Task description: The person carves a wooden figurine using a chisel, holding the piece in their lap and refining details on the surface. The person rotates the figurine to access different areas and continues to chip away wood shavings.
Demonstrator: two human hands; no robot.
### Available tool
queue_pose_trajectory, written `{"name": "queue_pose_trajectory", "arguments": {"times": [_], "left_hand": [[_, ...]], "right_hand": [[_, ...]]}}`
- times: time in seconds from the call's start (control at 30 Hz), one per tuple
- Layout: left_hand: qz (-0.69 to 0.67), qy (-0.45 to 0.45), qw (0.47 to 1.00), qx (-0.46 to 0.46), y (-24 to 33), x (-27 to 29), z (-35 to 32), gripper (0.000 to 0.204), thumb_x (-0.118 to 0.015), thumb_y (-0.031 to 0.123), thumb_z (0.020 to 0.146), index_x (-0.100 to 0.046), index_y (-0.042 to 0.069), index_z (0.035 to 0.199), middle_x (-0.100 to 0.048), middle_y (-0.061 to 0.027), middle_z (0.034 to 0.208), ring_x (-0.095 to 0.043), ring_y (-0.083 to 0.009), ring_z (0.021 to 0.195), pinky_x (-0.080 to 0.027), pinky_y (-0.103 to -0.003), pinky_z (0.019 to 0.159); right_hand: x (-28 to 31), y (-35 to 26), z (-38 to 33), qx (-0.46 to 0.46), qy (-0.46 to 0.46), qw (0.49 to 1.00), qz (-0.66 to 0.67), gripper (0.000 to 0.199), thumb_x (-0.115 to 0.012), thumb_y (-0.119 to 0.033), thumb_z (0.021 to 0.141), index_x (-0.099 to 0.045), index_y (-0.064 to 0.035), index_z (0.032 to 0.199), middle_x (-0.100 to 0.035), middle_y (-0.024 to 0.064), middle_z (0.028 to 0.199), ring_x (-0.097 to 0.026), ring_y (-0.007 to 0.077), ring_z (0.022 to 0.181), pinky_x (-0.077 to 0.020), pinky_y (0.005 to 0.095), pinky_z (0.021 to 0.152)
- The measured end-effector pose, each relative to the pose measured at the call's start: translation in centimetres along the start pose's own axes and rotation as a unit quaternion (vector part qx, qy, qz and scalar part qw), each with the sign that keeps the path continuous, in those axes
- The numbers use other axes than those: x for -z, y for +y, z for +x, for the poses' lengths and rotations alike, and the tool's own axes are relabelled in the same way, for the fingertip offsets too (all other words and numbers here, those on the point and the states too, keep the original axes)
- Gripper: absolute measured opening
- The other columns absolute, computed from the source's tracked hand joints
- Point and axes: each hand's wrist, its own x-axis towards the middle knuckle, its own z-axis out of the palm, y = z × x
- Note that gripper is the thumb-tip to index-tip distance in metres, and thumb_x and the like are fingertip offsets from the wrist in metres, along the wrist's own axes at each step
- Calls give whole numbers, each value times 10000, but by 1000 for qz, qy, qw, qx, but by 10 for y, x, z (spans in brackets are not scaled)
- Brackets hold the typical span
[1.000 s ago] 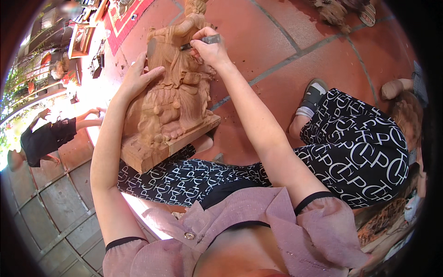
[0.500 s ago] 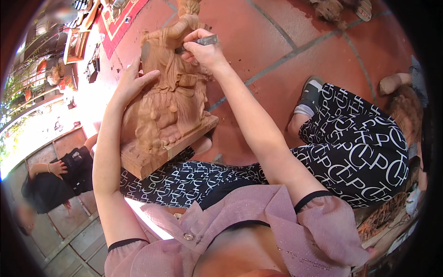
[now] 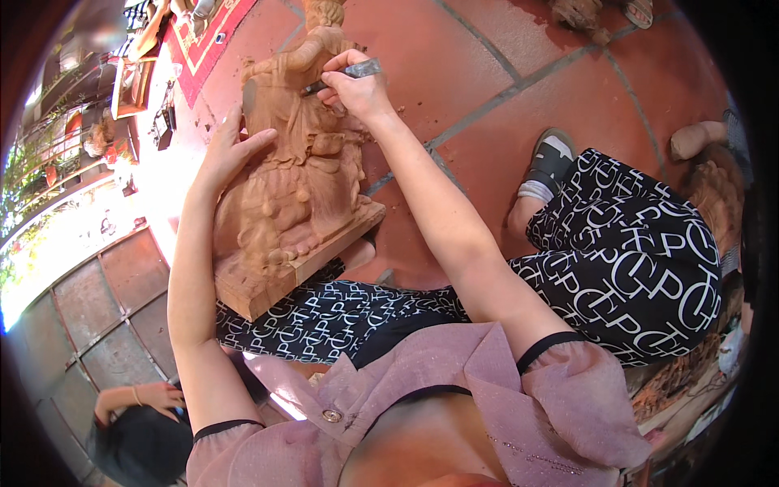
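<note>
A carved reddish-brown wooden statue [image 3: 280,174], with draped folds and a small figure at its far end, stands tilted in front of me on a block base. My left hand [image 3: 231,150] lies against its left side, fingers stretched out and thumb spread over the front. My right hand [image 3: 357,88] is closed round a small carving tool [image 3: 362,68] with a grey handle. The tool's dark tip meets the upper part of the statue, close to the draped folds. The fingertips of my left hand are partly hidden by the statue's edge.
Red floor tiles [image 3: 454,105] with wood crumbs lie beyond. My patterned trouser leg and shoe [image 3: 552,166] are on the right. Another person [image 3: 146,434] in dark clothes is at lower left. A red mat [image 3: 195,49] lies far left; rough wooden pieces [image 3: 580,16] lie far right.
The carving tool's tip has moved slightly left and down on the statue. My left hand keeps its place. The person at left appears lower in the view.
</note>
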Motion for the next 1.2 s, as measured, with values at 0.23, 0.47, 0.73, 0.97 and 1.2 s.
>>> {"name": "queue_pose_trajectory", "arguments": {"times": [0.23, 0.47, 0.73, 0.97, 1.2], "left_hand": [[17, 0, 1000, 0, 2, 2, -1, 671, -681, 186, 825, -335, 41, 1381, -588, -117, 1100, -623, -162, 843, -505, -280, 685], [-4, -35, 998, 60, 17, 0, -3, 617, -651, 115, 844, -338, 51, 1372, -541, -108, 1197, -588, -142, 914, -492, -266, 749], [-23, 3, 1000, -9, 6, 0, -1, 603, -707, 156, 802, -402, 26, 1305, -599, -115, 1069, -621, -159, 845, -503, -272, 676], [-24, -23, 999, 32, 17, 1, -5, 680, -653, 90, 840, -293, 45, 1415, -530, -99, 1227, -569, -154, 1003, -484, -290, 837], [-33, -6, 999, 16, 10, 1, -6, 607, -691, 132, 818, -382, 18, 1328, -596, -122, 1091, -625, -165, 865, -516, -285, 718]], "right_hand": [[41, -11, 5, 60, 85, 994, -18, 102, -584, -11, 850, -557, 11, 945, -640, 103, 831, -659, 154, 678, -549, 259, 578], [32, 3, -6, -44, 20, 977, 208, 187, -651, 20, 807, -524, 4, 943, -642, 145, 826, -675, 226, 696, -592, 328, 594], [13, 24, 1, -107, -62, 909, 397, 175, -625, -14, 848, -515, -18, 983, -636, 152, 878, -674, 285, 806, -590, 408, 720], [28, 32, 14, -88, -63, 930, 352, 174, -635, -5, 834, -524, -12, 967, -633, 150, 862, -677, 279, 778, -594, 399, 696], [27, 29, 3, -103, -72, 923, 363, 185, -640, 11, 824, -534, -22, 973, -638, 145, 853, -669, 262, 788, -588, 382, 706]]}}
